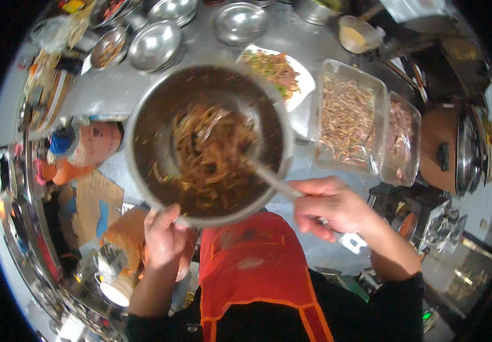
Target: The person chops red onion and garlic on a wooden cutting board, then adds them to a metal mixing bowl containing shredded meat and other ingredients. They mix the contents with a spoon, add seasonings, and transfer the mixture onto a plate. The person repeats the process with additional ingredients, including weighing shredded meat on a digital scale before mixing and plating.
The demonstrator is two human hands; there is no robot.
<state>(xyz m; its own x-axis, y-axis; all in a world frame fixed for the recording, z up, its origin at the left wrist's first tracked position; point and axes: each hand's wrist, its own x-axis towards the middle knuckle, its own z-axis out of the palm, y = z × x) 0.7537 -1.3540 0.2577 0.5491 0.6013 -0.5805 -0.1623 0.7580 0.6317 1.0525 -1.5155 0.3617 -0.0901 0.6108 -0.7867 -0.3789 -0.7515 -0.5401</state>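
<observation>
A large round metal bowl (137,179) is tilted toward me above the front edge of the steel table. Its near rim is gripped by my left hand (163,235), thumb on top. Inside lies a heap of brown shredded food (212,145) in dark sauce, blurred in places. My right hand (333,205) holds the handle of a spoon or ladle (273,181), whose head is in the food and hard to make out. Just behind the bowl, partly hidden by it, a white plate (306,85) bears a mixed shredded dish (273,72).
Two clear plastic containers of shredded meat (348,117) (399,137) stand at the right. Several metal bowls (154,45) (241,21) sit at the back. A tub of yellowish sauce (355,36) is at the back right. Sacks (98,143) and cardboard (96,201) lie lower left.
</observation>
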